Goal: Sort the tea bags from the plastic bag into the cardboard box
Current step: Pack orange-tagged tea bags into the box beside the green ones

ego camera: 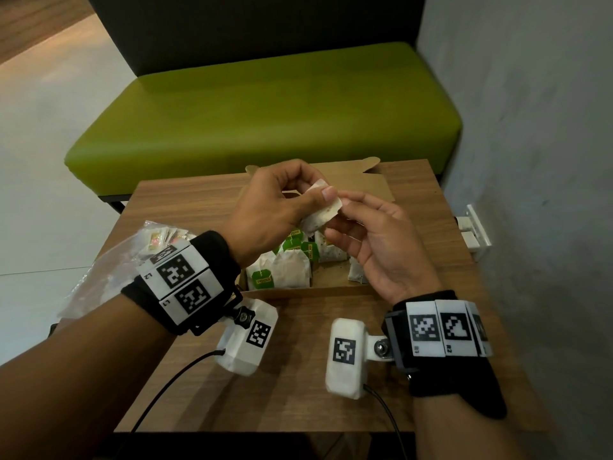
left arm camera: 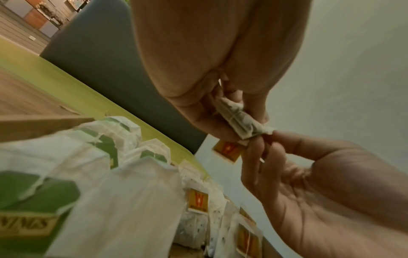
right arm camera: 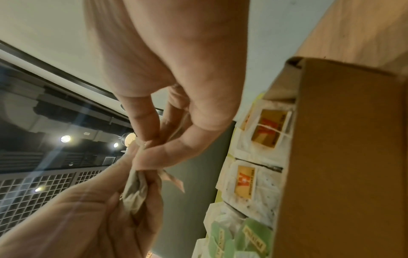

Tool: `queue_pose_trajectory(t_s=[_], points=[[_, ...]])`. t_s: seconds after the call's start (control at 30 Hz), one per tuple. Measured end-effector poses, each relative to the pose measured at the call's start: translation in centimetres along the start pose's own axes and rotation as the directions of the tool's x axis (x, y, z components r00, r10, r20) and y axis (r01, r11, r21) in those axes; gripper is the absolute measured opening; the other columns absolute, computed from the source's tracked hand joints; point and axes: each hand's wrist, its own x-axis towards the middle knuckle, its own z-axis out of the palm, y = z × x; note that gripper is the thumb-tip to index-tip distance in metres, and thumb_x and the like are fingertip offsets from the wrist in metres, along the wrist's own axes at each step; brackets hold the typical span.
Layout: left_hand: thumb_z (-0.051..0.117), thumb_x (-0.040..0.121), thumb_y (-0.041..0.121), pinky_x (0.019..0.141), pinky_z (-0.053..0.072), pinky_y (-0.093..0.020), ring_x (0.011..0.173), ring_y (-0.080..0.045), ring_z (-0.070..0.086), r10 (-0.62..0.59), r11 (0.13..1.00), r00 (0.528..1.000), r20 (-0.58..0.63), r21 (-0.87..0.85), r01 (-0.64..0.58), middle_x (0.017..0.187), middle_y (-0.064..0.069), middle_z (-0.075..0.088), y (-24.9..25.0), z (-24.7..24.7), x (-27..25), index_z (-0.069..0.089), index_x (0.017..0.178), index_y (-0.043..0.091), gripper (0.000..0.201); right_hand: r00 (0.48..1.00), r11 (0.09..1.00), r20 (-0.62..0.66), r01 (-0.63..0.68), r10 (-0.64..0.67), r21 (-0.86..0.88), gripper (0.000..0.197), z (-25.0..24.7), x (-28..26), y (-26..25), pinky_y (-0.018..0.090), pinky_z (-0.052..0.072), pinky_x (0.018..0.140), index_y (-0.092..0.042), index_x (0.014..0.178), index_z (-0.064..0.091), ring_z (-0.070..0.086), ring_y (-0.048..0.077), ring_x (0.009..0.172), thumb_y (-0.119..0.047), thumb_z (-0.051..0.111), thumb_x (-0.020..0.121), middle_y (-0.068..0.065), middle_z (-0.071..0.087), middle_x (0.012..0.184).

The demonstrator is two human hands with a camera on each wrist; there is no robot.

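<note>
Tea bag, white paper, held above cardboard box, plastic bag left of it
Left hand pinches its middle, right hand pinches the edge; light, soft, tearable: grip the seam gently

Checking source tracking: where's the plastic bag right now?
In the head view, the plastic bag lies at the table's left edge, behind the left wrist, left of the cardboard box.

Both hands are raised and meet fingertip to fingertip, left hand and right hand pinching with curled fingers.
</note>
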Motion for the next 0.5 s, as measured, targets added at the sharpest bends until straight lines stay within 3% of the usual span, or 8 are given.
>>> queue_pose_trajectory(t_s=[0.13, 0.3, 0.5], points=[[0.074, 0.079, 0.027, 0.054, 0.052, -0.025, 0.06, -0.011, 0.063, -0.003, 1.0, 1.0, -0.009, -0.012, 0.003, 0.071, -0.002, 0.064, -0.1, 0.0, 0.1, 0.065, 0.088, 0.01, 0.021, 1.0, 0.995, 0.017, 0.018, -0.016, -0.098, 0.017, -0.5, 0.0, 0.0, 0.023, 0.054, 0.061, -0.013, 0.1, 0.075, 0.065, 0.015, 0.085, -0.016, 0.058, 0.098, -0.001, 0.071, 0.087], [0.071, 0.078, 0.02, 0.052, 0.054, -0.026, 0.054, -0.014, 0.062, -0.068, 0.972, 0.998, 0.018, -0.226, 0.07, 0.073, -0.01, 0.066, 0.6, -0.3, 0.3, 0.063, 0.087, 0.005, 0.02, 0.984, 0.979, 0.148, 0.12, -0.096, -0.164, 0.031, -1.0, 0.0, 0.1, 0.031, 0.056, 0.078, -0.02, 0.105, 0.072, 0.067, 0.016, 0.095, 0.002, 0.061, 0.086, -0.003, 0.073, 0.095], [0.07, 0.079, 0.02, 0.053, 0.052, -0.027, 0.054, -0.017, 0.06, -0.09, 0.948, 0.996, 0.028, -0.305, 0.094, 0.069, -0.005, 0.067, 1.0, -0.4, 0.5, 0.062, 0.087, 0.005, 0.018, 0.963, 0.896, 0.202, 0.244, -0.179, -0.371, 0.034, 0.0, 0.1, 1.2, 0.03, 0.057, 0.078, -0.011, 0.115, 0.067, 0.071, 0.014, 0.092, 0.0, 0.076, 0.084, 0.0, 0.073, 0.097]])
